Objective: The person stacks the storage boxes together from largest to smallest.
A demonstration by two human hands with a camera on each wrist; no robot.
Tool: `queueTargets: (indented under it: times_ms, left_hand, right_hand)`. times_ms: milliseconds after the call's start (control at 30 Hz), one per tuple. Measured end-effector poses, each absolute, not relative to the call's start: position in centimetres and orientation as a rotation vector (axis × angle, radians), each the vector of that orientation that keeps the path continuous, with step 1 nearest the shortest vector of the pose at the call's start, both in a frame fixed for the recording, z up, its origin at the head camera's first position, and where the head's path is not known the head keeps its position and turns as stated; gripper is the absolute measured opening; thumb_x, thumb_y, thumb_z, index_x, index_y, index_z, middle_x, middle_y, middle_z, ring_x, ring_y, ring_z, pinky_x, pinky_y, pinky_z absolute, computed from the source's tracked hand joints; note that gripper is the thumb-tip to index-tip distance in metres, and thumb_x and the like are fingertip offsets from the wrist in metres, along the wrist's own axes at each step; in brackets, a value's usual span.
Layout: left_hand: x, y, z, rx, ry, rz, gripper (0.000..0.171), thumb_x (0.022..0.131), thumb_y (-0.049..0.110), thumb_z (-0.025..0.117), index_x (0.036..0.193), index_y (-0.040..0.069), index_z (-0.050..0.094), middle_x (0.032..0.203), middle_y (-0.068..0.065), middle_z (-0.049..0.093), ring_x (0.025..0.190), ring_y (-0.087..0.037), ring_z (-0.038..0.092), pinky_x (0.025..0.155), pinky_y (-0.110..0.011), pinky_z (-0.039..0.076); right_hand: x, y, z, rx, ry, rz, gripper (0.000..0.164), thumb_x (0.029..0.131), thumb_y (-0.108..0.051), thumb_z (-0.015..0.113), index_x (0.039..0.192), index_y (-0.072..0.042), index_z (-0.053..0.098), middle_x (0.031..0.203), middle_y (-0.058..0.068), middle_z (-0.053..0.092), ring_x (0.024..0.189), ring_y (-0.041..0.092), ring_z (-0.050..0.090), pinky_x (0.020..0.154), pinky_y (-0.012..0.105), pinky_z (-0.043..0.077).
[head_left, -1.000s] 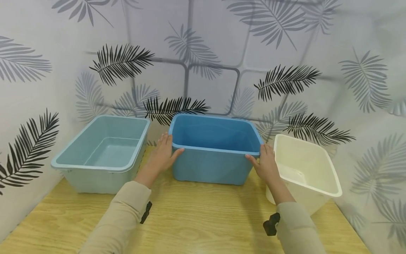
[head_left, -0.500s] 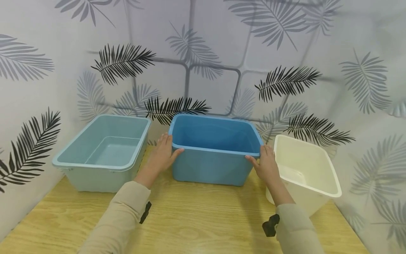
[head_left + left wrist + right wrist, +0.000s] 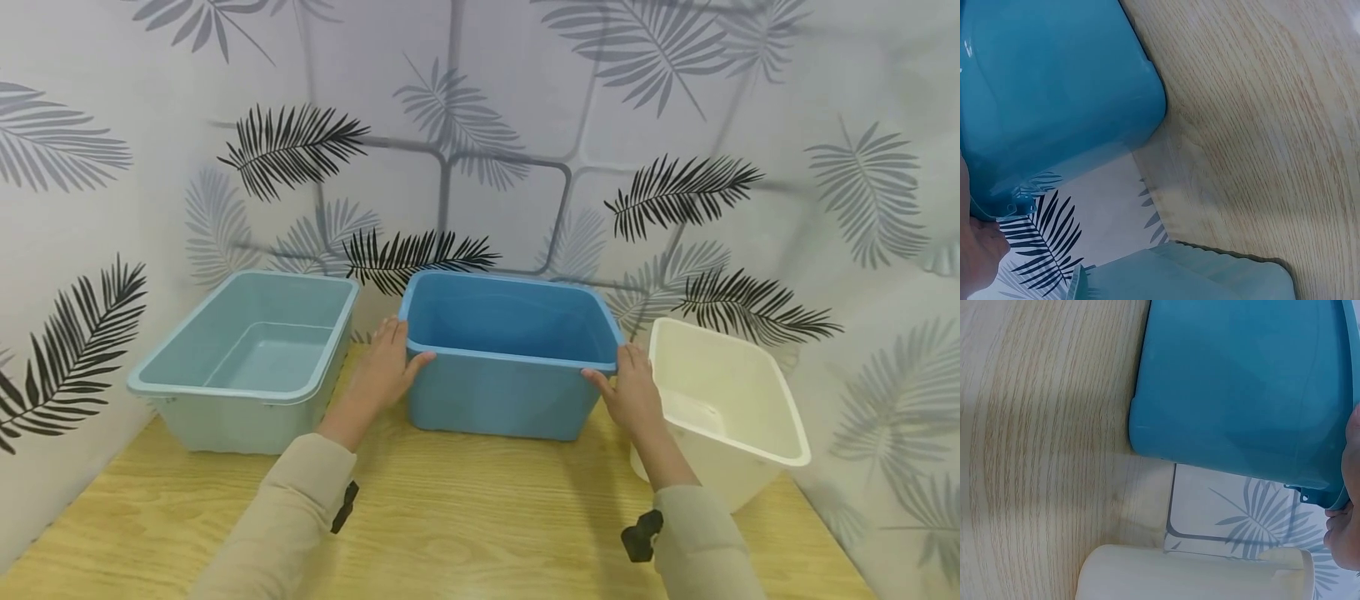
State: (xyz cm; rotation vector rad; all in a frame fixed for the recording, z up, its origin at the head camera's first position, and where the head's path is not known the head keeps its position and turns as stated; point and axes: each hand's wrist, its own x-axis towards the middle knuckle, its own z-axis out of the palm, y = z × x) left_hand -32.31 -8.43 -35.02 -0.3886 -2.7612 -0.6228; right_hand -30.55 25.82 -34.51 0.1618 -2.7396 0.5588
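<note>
A blue plastic tub stands on the table between two other tubs, its inside bare. My left hand grips its near left corner, thumb across the front of the rim and fingers along the side. At the near right corner my right hand holds the rim in the same way. In the left wrist view, curled fingers show under the rim of the blue tub. The right wrist view shows fingertips tucked below the lip of the blue tub.
A pale blue-green tub stands to the left, close to my left forearm. On the right is a cream tub, partly behind my right wrist. A leaf-patterned wall covering rises behind the wood-grain table.
</note>
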Motion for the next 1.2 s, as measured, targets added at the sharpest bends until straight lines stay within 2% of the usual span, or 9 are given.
queueTargets:
  times_ms: [500, 1200]
  left_hand:
    - [-31.5, -8.4, -34.9, -0.399, -2.747, -0.622, 0.072, 0.096, 0.043, 0.043, 0.140, -0.012, 0.026, 0.148, -0.030, 0.023, 0.139, -0.041, 0.021, 0.111, -0.051, 0.026]
    - [-30.9, -8.7, -35.1, -0.414, -2.724, -0.619, 0.073, 0.096, 0.043, 0.042, 0.139, -0.013, 0.026, 0.147, -0.031, 0.024, 0.139, -0.042, 0.019, 0.114, -0.049, 0.020]
  right_hand:
    - [-30.3, 25.9, -35.2, 0.187, -2.685, 0.520, 0.076, 0.091, -0.036, 0.055, 0.137, 0.018, 0.025, 0.141, 0.034, 0.029, 0.135, 0.045, 0.022, 0.110, 0.055, 0.025]
    - [-29.9, 25.8, -35.5, 0.191, -2.663, 0.476, 0.077, 0.091, -0.039, 0.053, 0.136, 0.017, 0.027, 0.140, 0.033, 0.031, 0.135, 0.043, 0.024, 0.106, 0.055, 0.030]
